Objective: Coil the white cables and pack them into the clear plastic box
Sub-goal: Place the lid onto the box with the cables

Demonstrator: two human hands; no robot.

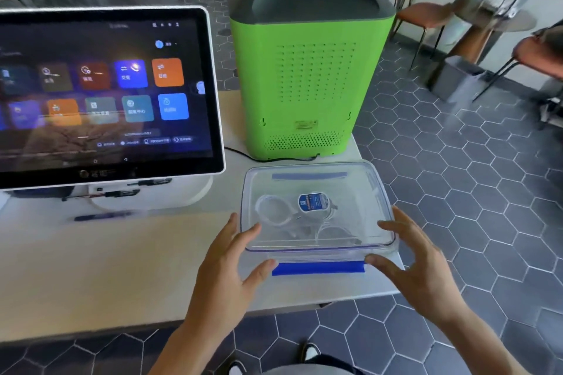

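The clear plastic box [316,210] before me is smooth, see-through plastic with a glossy lid; its clasp [318,268] is opaque blue plastic. Through it I see the white cables [274,210], smooth-coated. The table [106,253] is pale and matt. The green machine [304,79] is matt plastic, perforated, with a grey top. The screen [103,91] is glossy glass, white-framed. The floor [457,192] is dull grey hexagonal tile.
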